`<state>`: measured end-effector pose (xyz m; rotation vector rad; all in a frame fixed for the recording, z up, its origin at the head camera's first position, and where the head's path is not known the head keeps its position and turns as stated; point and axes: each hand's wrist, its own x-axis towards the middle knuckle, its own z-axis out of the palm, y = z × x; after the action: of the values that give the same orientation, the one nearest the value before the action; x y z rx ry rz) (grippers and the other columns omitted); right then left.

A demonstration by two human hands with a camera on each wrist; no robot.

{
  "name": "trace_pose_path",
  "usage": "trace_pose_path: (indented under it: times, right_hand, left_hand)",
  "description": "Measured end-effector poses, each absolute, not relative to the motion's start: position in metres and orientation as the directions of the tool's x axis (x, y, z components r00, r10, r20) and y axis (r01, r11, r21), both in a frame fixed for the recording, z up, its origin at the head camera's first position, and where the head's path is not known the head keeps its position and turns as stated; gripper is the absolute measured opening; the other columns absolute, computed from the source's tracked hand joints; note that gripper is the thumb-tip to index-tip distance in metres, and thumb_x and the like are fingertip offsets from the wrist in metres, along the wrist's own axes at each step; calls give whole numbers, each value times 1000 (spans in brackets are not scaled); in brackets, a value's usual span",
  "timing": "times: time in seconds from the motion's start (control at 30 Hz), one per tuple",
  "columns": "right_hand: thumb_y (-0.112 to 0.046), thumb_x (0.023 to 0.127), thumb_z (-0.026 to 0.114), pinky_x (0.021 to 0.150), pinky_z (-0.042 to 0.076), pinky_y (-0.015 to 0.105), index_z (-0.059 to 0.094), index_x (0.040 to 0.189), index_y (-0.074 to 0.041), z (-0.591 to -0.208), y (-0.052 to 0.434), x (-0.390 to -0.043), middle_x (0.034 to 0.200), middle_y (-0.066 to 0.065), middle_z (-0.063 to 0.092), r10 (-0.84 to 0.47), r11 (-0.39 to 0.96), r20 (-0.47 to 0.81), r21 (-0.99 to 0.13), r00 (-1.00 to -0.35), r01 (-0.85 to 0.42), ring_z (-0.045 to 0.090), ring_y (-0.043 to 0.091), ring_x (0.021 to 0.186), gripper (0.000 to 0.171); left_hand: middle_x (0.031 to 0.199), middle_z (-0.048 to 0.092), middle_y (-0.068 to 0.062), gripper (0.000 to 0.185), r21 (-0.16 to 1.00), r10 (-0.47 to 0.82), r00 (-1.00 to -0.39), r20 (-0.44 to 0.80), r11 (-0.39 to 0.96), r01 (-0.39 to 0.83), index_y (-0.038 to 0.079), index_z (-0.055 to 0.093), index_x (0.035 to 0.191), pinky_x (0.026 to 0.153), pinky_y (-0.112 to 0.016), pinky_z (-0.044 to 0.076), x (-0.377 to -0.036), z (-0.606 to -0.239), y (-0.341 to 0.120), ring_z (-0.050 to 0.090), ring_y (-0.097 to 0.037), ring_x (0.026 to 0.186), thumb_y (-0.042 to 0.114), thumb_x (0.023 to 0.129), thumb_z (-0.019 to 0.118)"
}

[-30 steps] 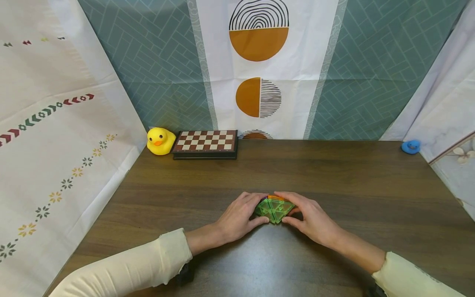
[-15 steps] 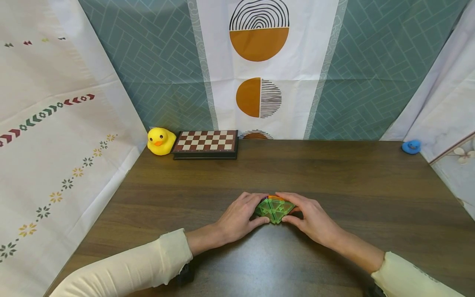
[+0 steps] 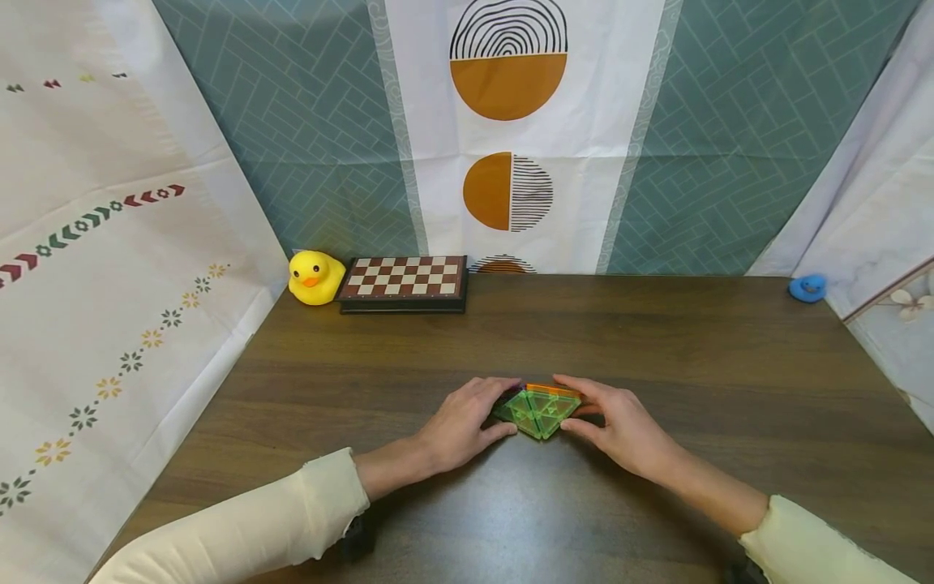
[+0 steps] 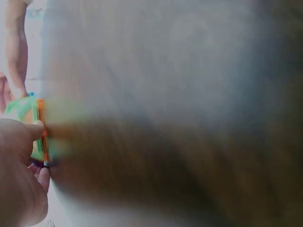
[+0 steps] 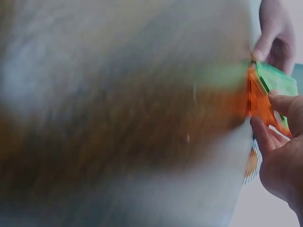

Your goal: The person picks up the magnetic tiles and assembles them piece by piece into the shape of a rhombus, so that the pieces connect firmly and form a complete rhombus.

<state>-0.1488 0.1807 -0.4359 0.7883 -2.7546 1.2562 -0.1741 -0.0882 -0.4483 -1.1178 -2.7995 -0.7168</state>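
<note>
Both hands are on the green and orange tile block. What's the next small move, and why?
Probably lift it slightly off the table: the left hand and right hand grip the tile block from opposite sides, and it appears to rest on the wood.

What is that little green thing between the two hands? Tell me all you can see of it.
The green piece is a small cluster of see-through plastic triangles with an orange panel along its far top edge. It sits low on the dark wooden table. The left hand and right hand cup it from either side, fingers touching its edges.
</note>
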Motion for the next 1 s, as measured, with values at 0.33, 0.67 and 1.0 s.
trace_pose_path:
  times: [0.33, 0.67, 1.0]
  right_hand:
    - [-10, 88, 75, 65, 57, 24, 66, 130, -8, -431, 195, -151, 114, 6, 72, -384, 558, 210, -723, -899, -407, 71, 9, 88, 43]
    - [-8, 87, 75, 54, 54, 24, 69, 125, -6, -432, 192, -149, 111, 9, 73, -348, 528, 246, -746, -905, -406, 71, 13, 78, 38]
    - [-6, 85, 76, 59, 56, 24, 70, 122, -4, -433, 191, -149, 112, 8, 73, -352, 514, 294, -733, -889, -446, 71, 11, 81, 38]
  left_hand:
    - [114, 65, 4, 38, 417, 654, -707, 270, 582, 698, 17, 66, 129, 77, -25, 53, -182, -447, -105, 62, -6, 94, 26, 92, 73]
    - [101, 64, 7, 38, 399, 659, -698, 282, 581, 709, 18, 69, 128, 67, -20, 49, -184, -448, -105, 60, -4, 82, 25, 90, 73]
    - [99, 62, 8, 35, 369, 672, -685, 281, 583, 723, 16, 70, 125, 69, -18, 50, -185, -449, -106, 58, -3, 82, 24, 91, 72]
